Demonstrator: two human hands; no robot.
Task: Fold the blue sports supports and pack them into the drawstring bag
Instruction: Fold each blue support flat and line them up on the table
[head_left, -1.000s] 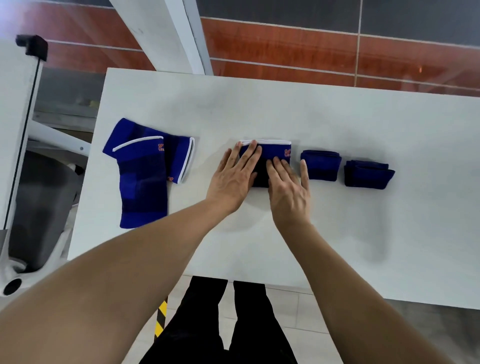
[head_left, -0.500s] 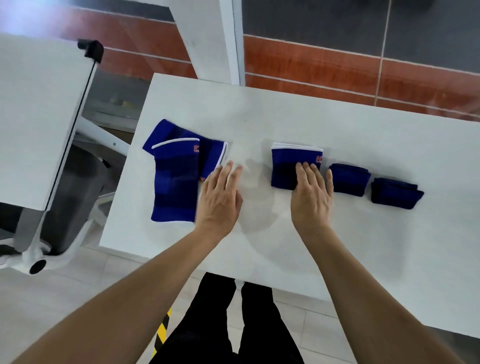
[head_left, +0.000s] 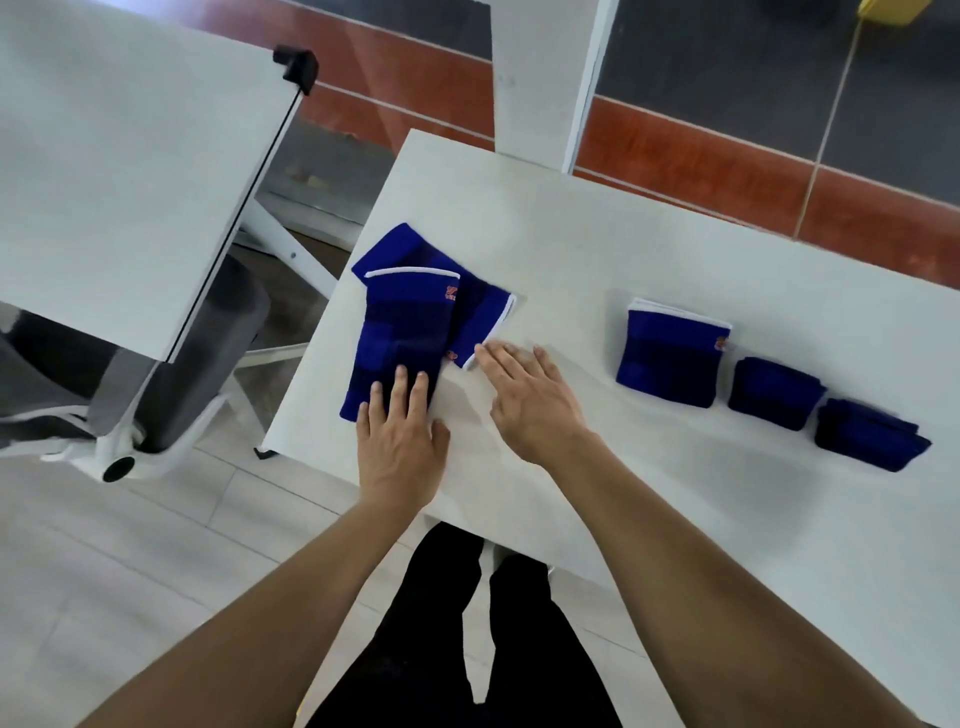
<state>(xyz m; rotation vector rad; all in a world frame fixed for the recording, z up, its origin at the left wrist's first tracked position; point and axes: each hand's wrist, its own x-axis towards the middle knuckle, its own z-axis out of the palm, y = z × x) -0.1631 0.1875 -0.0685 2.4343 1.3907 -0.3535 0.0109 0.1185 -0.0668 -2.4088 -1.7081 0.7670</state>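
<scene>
White table (head_left: 623, 249), tiled floor (head_left: 130, 545); left grip (head_left: 400, 447) flat on blue support (head_left: 400, 332); right grip (head_left: 524, 400) released.

Single head-worn view, looking steeply down, close over the white table (head_left: 597, 249)

Long support (head_left: 400, 332): blue, white-trimmed, unfolded — flat at the left of the tabletop (head_left: 571, 244).
Second support (head_left: 483, 317): partly beneath it, angled right.
Large folded support (head_left: 670, 358): white-edged, well right.
Small folded supports (head_left: 774, 392): two, farther right.
</scene>
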